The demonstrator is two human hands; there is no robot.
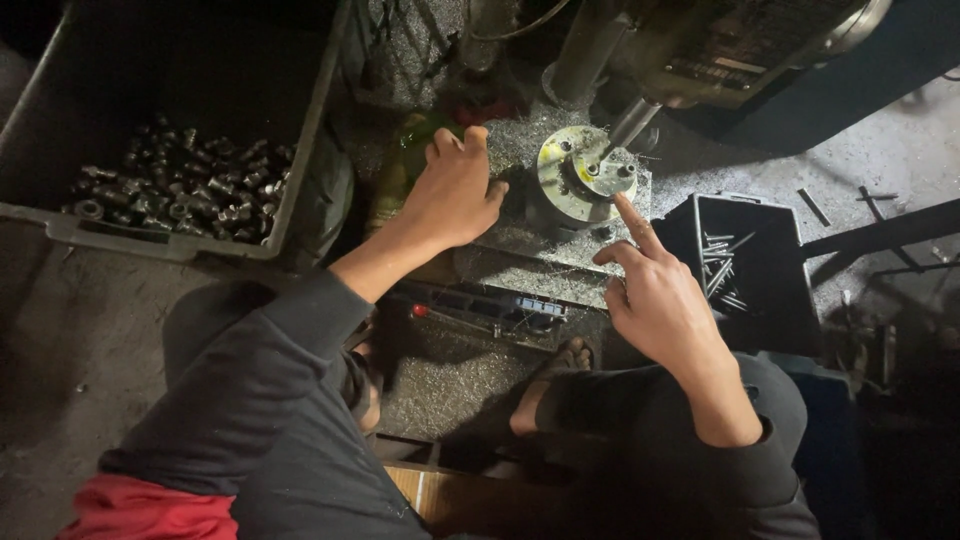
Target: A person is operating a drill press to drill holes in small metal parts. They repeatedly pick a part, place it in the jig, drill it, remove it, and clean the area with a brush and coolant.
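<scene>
my right hand (660, 300): empty, forefinger out, tip at the near right rim of the round metal fixture (583, 175) | my left hand (455, 190): flat and open on the surface (520, 240), just left of fixture | fixture: far, between both hands, face up, axis upright under the drill spindle (630, 122) | right hand nearer

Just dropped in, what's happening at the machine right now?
A seated person works at a small machine table strewn with metal shavings. Their right hand points its index finger at the edge of a round metal fixture under the spindle. Their left hand rests flat beside it. A grey bin of small metal parts sits left, a black tray of thin pins right.
</scene>
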